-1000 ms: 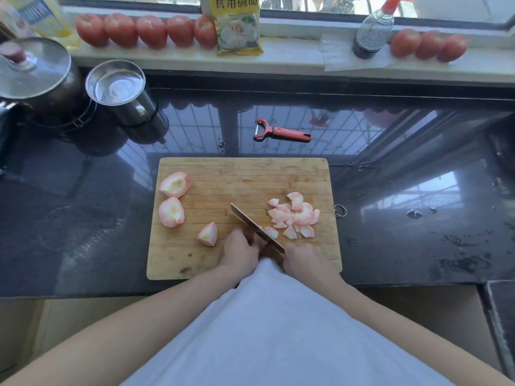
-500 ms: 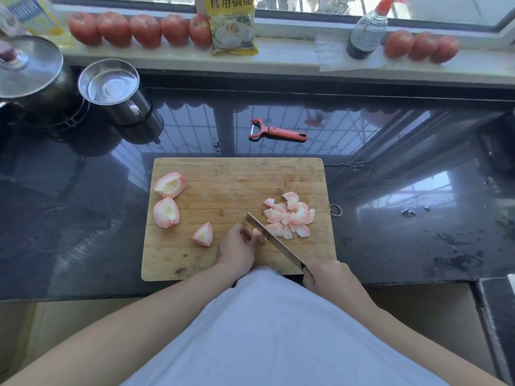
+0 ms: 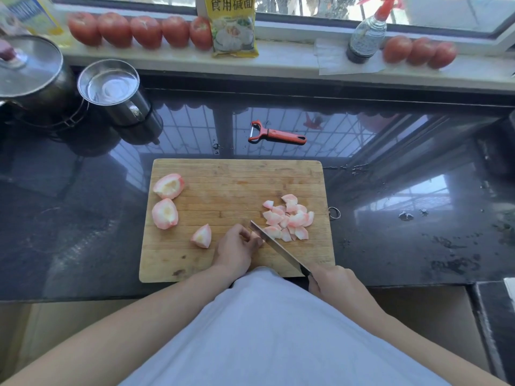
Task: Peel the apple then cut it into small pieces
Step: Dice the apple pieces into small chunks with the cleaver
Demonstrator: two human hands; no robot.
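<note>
A wooden cutting board (image 3: 223,176) lies on the black counter. Two peeled apple quarters (image 3: 168,186) (image 3: 164,213) rest at its left edge, and a smaller wedge (image 3: 201,237) lies nearer the middle. A pile of small pinkish apple pieces (image 3: 289,217) sits at the right. My left hand (image 3: 237,249) is curled over a small apple piece, mostly hidden under the fingers. My right hand (image 3: 337,285) grips the handle of a knife (image 3: 276,246), whose blade slants up-left, its tip beside my left fingers and the pile.
A red peeler (image 3: 276,134) lies on the counter behind the board. A steel cup (image 3: 111,90) and a lidded pot (image 3: 30,73) stand at the back left. Tomatoes (image 3: 145,30), a yellow packet (image 3: 232,25) and a bottle (image 3: 365,37) line the windowsill.
The knife has drawn back toward me and to the right, so the blade now lies beside the pile. My right hand has shifted to the board's near right corner. My left hand stays put.
</note>
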